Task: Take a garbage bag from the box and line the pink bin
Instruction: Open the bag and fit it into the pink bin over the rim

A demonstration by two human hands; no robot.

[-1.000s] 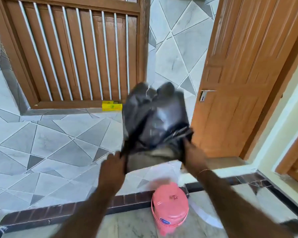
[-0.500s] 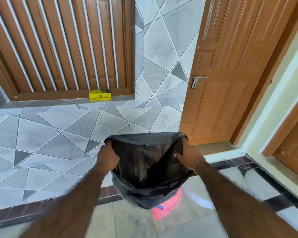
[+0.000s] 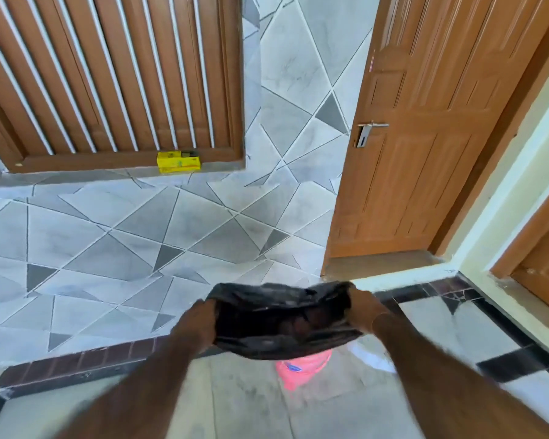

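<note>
Left hand (image 3: 200,324) and right hand (image 3: 363,308) gripping black bag (image 3: 282,321), mouth pulled wide, right over pink bin (image 3: 301,369); yellow box (image 3: 178,161) far behind

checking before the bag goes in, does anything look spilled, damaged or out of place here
Nothing looks spilled or damaged. The only stray item is the small yellow cardboard box, left on the ledge under the slatted wooden door. Both hands hold the black plastic garbage bag open over the pink plastic bin.
</note>
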